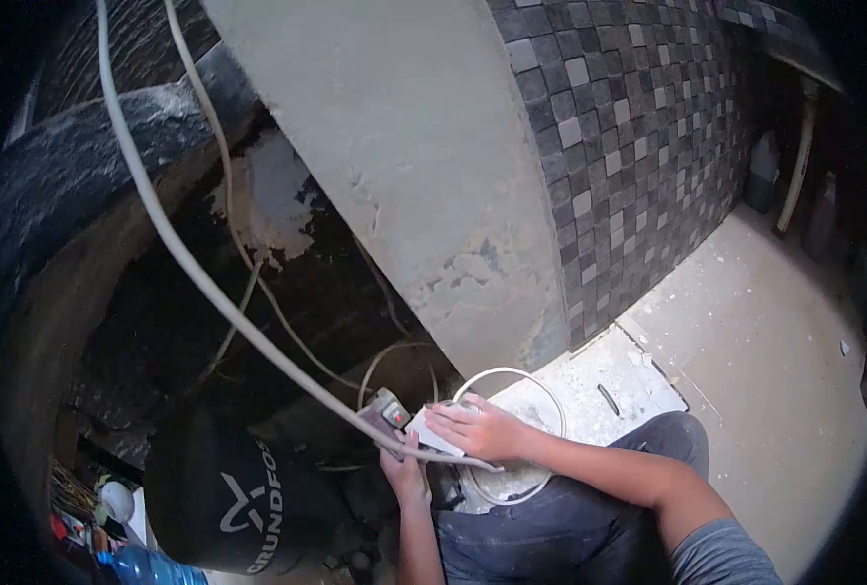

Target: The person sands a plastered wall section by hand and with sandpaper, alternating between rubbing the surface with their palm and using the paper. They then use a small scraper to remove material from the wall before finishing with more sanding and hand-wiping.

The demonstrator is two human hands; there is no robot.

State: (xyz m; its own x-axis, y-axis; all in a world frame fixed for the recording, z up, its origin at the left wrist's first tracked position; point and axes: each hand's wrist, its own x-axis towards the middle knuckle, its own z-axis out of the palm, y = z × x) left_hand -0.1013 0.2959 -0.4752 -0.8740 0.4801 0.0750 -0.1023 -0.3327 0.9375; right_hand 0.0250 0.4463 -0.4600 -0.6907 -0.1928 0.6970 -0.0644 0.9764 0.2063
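My left hand [406,476] is closed around the lower side of a small brownish-grey box [377,425], its thumb up near a white piece. A grey fitting with a red spot [393,409] sits on the upper part of this box. My right hand [487,429] lies over the flat white piece [435,435], fingers bent across its top. A thick pale cable [258,336] passes in front of my left hand and ends near my knees. Behind my right hand a thinner white cable [558,409] loops round. The undersides of both held pieces are hidden.
A dark Grundfos tank [243,507] stands at the left, with a blue water bottle [151,565] beside it. A slanting concrete pillar [404,175] rises ahead, next to a mosaic-tiled wall [638,146]. A chipped white slab [604,375] lies by my knee.
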